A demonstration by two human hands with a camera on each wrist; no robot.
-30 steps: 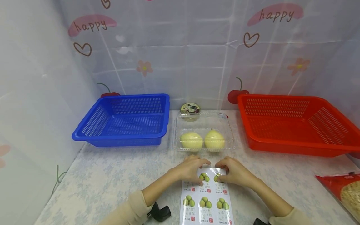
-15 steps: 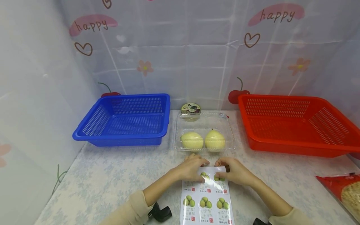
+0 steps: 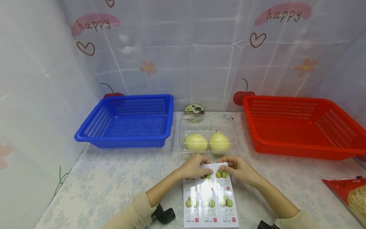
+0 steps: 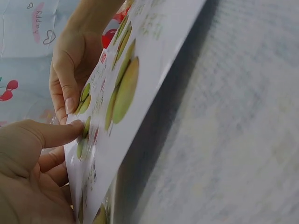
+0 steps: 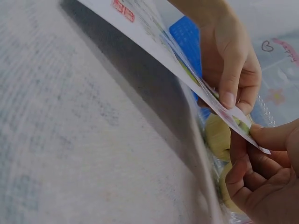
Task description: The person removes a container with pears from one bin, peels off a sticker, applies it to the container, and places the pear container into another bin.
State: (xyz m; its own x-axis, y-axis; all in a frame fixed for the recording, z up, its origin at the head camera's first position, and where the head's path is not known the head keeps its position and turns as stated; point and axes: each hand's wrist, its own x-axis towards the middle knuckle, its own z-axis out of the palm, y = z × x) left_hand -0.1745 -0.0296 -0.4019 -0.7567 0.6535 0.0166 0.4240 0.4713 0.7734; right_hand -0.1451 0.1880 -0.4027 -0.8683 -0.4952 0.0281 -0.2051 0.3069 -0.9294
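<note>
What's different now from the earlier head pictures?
The printed sheet has shifted slightly up the head view, with the left hand and right hand at its far corners; its near edge, cut off before, now shows. The blue basket, red basket, fruits and red bag stayed put.

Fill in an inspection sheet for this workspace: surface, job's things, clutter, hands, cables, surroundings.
Surface: pale tabletop with a bluish floral pattern.
Job's things: printed sheet showing green fruit pictures, raised at its far edge.
Clutter: blue basket at left, red basket at right; between them a clear container with two yellow fruits, a round labelled pack behind it; red bag cut off at the right edge.
Hands: left hand and right hand each pinch the sheet near its far edge, thumbs on the printed face.
Cables: nothing seen.
Surroundings: hanging curtain printed with hearts, cherries and "happy".
</note>
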